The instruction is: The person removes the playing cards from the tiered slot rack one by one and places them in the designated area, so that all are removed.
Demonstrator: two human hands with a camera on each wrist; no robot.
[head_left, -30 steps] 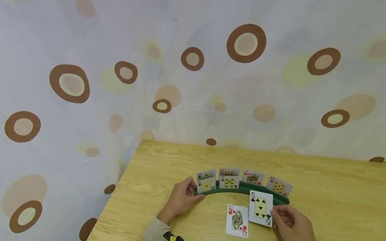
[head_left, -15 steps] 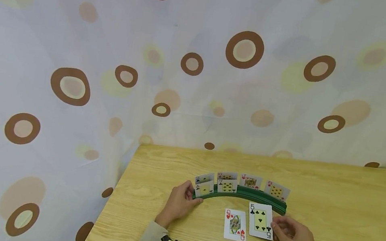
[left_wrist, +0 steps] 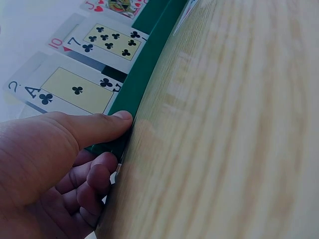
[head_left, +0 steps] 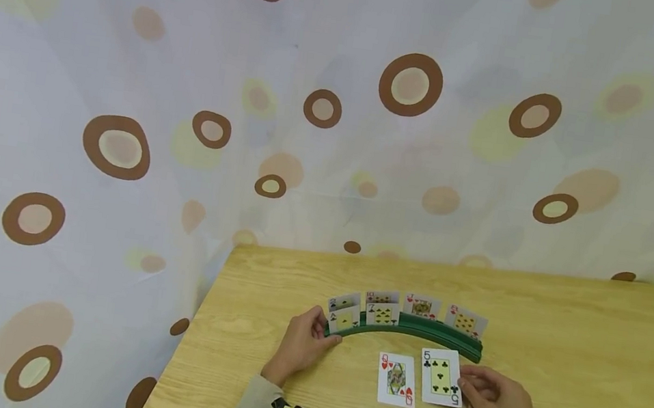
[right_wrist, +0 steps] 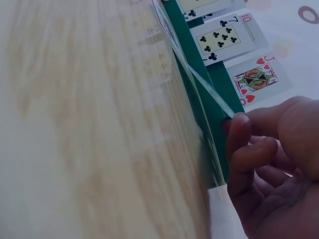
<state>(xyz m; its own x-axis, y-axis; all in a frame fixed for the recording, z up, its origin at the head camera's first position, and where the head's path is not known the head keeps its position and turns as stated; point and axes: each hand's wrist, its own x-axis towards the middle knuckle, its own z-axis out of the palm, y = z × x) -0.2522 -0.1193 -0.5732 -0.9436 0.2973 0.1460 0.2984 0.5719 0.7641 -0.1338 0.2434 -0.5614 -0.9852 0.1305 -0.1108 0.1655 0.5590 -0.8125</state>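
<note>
The white five of clubs [head_left: 440,377], yellow in its middle, is pinched at one edge by the right hand [head_left: 502,405], beside the queen of hearts [head_left: 397,380] and in front of a curved green rack [head_left: 425,327]. The left hand [head_left: 300,346] grips the rack's left end on the wood-grained table [head_left: 591,363].

Glossy wood-grain table [head_left: 580,354]; smooth plastic-looking rack [head_left: 434,330]; smooth paper cards [head_left: 440,377].

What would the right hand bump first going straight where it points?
Past its five of clubs, the right hand probably meets the green card holder, though the queen of hearts lies near.
</note>
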